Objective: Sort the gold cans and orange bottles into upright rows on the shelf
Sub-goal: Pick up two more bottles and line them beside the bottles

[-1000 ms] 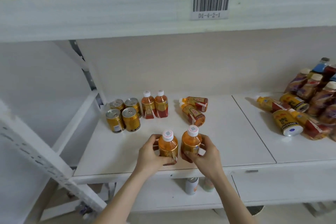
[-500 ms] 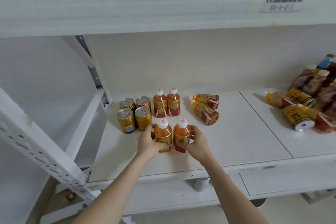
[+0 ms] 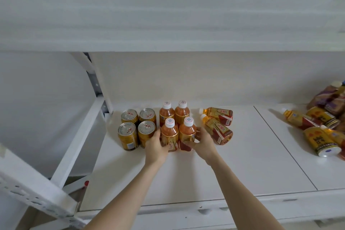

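Several gold cans [image 3: 137,128] stand upright in a square block at the back left of the white shelf [image 3: 242,164]. Right of them two orange bottles [image 3: 174,112] stand upright by the back wall. Directly in front of those, my left hand [image 3: 155,144] grips an upright orange bottle [image 3: 169,134] and my right hand [image 3: 202,142] grips a second upright bottle [image 3: 187,132]; both bottles rest on the shelf, side by side. Two more orange bottles [image 3: 217,123] lie on their sides just right of my right hand.
A heap of lying cans and bottles [image 3: 321,127] fills the shelf's right end. The upper shelf board [image 3: 168,15] hangs low overhead. A slanted white upright [image 3: 80,132] bounds the left side. A seam [image 3: 283,147] divides the shelf panels.
Both hands pushed their two bottles away from the front edge, back to just in front of the standing pair. My view dropped and moved closer.
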`<state>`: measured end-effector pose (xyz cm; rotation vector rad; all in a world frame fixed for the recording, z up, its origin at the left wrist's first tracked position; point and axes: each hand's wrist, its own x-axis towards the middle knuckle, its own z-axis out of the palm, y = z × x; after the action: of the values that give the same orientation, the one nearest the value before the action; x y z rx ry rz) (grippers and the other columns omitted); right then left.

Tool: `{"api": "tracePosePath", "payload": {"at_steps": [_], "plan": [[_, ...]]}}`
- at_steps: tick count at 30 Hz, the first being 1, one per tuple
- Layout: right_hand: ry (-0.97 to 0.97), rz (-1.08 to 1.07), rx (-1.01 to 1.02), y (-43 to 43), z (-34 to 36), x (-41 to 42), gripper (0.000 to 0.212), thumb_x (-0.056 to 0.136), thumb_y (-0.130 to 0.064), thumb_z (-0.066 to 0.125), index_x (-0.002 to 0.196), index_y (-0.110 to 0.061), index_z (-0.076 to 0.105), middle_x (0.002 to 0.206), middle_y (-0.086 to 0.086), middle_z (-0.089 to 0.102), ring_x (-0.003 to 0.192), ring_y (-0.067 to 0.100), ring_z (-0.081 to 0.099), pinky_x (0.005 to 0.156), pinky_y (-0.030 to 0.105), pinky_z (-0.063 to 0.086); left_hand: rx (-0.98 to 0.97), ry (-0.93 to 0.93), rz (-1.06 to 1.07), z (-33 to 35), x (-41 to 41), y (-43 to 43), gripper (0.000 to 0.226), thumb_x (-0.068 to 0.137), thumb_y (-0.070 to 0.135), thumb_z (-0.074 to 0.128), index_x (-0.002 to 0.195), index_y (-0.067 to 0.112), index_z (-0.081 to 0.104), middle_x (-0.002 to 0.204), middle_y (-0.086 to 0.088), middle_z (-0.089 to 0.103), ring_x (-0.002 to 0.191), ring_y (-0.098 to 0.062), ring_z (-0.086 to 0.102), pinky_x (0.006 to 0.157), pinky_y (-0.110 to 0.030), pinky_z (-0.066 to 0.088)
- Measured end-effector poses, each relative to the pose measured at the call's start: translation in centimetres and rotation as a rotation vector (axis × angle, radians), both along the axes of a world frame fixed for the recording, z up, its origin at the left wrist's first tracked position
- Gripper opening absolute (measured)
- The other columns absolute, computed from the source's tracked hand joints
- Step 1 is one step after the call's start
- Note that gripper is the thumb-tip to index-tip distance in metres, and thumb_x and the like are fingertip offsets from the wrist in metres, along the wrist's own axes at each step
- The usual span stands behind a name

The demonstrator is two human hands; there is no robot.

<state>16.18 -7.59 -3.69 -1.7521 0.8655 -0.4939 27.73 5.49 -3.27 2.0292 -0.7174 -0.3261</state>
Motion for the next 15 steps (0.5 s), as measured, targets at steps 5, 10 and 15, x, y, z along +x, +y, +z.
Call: {"api": "tracePosePath", "payload": {"at_steps": [5,10,15], "plan": [[0.032,-0.007,0.007,-1.4,-0.4,1.3,0.05,0.074,-0.013,0.076,0.117,-0.014,0.052,0.107,-0.003,0.062,0.102,0.012,0.058,0.087,0.028,0.047,0.052,-0.084,0.027,0.1,0.2,-1.4,0.061,0.078,-0.001,0.062,0.135,0.015,0.046,0.111,-0.01,0.068,0.101,-0.031,0.063,0.085,-0.036,0.051],[0.049,-0.004,-0.009,-2.1,-0.3,1.9,0.048,0.075,-0.013,0.076,0.118,-0.017,0.054,0.107,0.0,0.062,0.103,0.019,0.059,0.091,0.036,0.05,0.082,-0.098,0.065,-0.2,0.2,-2.5,0.061,0.084,-0.002,0.055,0.141,0.008,0.035,0.12,-0.018,0.063,0.108,-0.036,0.06,0.088,-0.039,0.048],[0.069,0.015,-0.048,-1.9,-0.3,1.9,0.053,0.079,-0.013,0.073,0.128,-0.02,0.052,0.114,-0.001,0.064,0.104,0.015,0.06,0.081,0.019,0.048,0.095,-0.111,0.082,-0.5,0.0,-3.0,0.059,0.086,-0.003,0.053,0.14,0.002,0.031,0.122,-0.022,0.06,0.109,-0.038,0.059,0.088,-0.04,0.048]]}}
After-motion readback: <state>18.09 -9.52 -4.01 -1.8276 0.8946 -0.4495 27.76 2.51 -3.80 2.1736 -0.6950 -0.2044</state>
